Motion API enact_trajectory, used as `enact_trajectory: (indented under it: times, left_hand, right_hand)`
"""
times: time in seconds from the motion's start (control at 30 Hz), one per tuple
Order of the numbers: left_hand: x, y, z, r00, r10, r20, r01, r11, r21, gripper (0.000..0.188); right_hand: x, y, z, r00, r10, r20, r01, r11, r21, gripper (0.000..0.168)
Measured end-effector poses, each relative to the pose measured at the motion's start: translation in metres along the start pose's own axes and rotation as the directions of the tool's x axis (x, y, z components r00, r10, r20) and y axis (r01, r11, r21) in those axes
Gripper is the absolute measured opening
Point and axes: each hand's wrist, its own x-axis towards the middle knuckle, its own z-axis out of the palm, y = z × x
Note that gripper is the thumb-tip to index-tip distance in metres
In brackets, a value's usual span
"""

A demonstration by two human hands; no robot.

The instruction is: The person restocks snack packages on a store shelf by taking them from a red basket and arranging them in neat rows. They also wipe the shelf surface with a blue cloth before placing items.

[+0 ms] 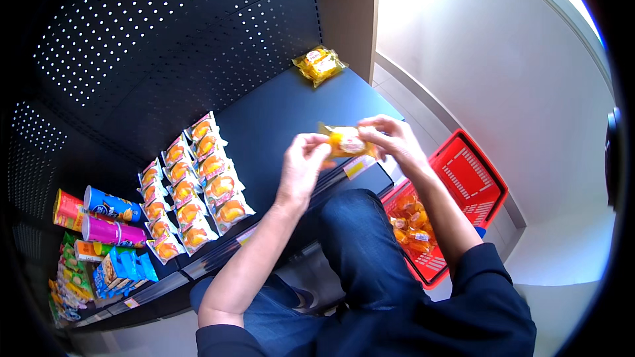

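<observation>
A small yellow transparent food packet (351,144) with a round white label is held above the front edge of the dark shelf (268,114). My left hand (301,167) pinches its left end between thumb and fingers. At the other end, the fingers of my right hand (392,140) grip the wrapper. Similar yellow packets (320,65) lie stacked in the shelf's far right corner, against the perforated back panel. More orange-yellow packets (412,225) are heaped in a red plastic shopping basket (497,186), beneath my right forearm.
Three rows of wrapped pastries (213,166) stand on the shelf to the left. Beyond them are a blue canister (111,203), purple canisters (114,231) and blue snack bags (121,270). Price labels (358,167) line the front edge. My knee (359,228) is close below it.
</observation>
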Motion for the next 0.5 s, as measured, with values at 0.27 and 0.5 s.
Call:
enact_trajectory:
  times: [0.27,0.5]
  left_hand:
    - [0.005,-0.023,0.062,0.944,0.008,0.329,-0.098,0.961,0.259,0.016]
    - [0.079,-0.008,0.022,0.998,0.041,-0.039,-0.028,0.958,0.285,0.03]
  right_hand:
    - [-0.118,0.052,-0.118,0.992,0.074,-0.104,-0.079,0.996,-0.05,0.023]
    - [-0.108,0.064,-0.132,0.984,0.06,-0.166,-0.092,0.977,-0.191,0.024]
